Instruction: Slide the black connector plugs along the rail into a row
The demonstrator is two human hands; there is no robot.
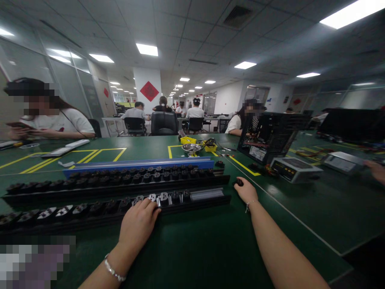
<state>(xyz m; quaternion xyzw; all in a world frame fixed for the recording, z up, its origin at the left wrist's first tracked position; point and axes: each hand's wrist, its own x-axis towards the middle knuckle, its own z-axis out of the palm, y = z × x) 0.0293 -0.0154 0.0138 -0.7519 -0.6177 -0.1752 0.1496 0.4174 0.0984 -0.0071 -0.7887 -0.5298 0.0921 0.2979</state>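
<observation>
Nearest to me lies a long black power strip [204, 201] with a row of black and pale sockets in its channel. Its right end shows bare metal channel without sockets. My left hand [138, 218] is closed over this strip right of its middle, fingers bent onto the sockets. Beyond the strip's right end, my right hand [247, 190] is closed on a small black socket [240, 182], mostly covered by the fingers and just above the green table. Behind the front strip runs a second black strip [120, 192], also lined with sockets.
A blue rail [141, 163] lies behind the strips. Further back are a metal bowl [191, 149] and yellow bins [188, 140]. An open computer case [264, 136] and a power supply [296, 169] stand right. Another person's hand [375, 170] reaches in at the right edge.
</observation>
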